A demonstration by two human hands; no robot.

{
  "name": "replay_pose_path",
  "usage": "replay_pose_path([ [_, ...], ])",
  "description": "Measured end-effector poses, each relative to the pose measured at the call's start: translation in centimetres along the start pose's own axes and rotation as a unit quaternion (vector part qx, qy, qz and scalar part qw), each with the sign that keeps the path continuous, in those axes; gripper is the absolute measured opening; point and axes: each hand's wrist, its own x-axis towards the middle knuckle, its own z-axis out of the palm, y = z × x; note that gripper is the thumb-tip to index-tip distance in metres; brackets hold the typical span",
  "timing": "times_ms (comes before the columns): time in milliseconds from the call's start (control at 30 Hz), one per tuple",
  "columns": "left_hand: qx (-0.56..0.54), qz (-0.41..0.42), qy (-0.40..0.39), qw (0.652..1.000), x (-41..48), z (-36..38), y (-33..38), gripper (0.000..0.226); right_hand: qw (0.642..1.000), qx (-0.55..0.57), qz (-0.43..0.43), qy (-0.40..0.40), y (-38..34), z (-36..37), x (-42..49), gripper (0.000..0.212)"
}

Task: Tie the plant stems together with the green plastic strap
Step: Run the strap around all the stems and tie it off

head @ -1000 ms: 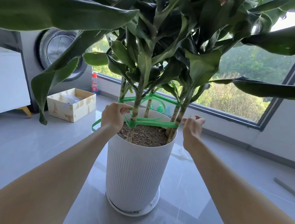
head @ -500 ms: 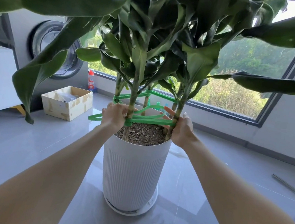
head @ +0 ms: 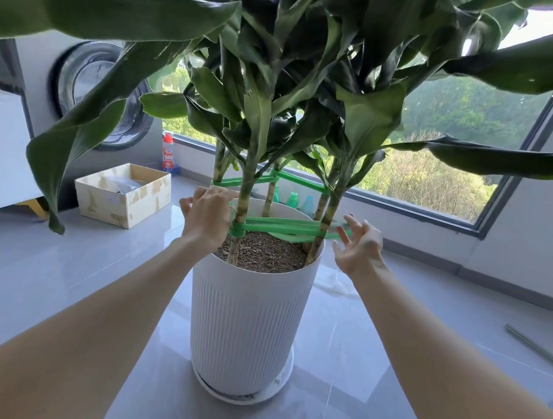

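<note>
strap [head: 283, 226] could be let slack round the stems [head: 246, 185]: right hand [head: 360, 250] at 3 o'clock is spread, grip of the left hand [head: 207, 218] can't be told

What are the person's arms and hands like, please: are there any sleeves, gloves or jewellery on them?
The left forearm and right forearm are bare as far as the picture reaches, with no sleeve in view. The left hand and right hand wear no gloves. No watch, bracelet or ring shows on the parts that can be seen.
</note>
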Motion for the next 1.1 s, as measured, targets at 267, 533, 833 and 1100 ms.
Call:
replay_pose_path([
  [267, -0.020, -0.020, 0.008, 1.000, -0.7, -1.4, 0.5, 0.037, 0.975, -0.155, -0.049, 0.149, -0.8, -0.3, -0.9, 0.042],
  [533, 0.014, -0.032, -0.040, 0.999, -1.6, -2.8, 0.6, 0.039, 0.856, -0.490, -0.086, 0.137, -0.6, -1.5, -3.9, 0.050],
  [833, -0.064, -0.049, -0.111, 0.991, -3.2, -4.2, 0.6, 0.030, 0.837, -0.530, 0.133, -0.024, 0.7, -1.6, -8.2, 0.011],
  [1100, -0.131, -0.051, -0.087, 0.986, -3.2, -4.1, 1.2, 0.024, 0.810, -0.569, -0.138, 0.002, 0.8, -0.2, -5.6, 0.047],
])
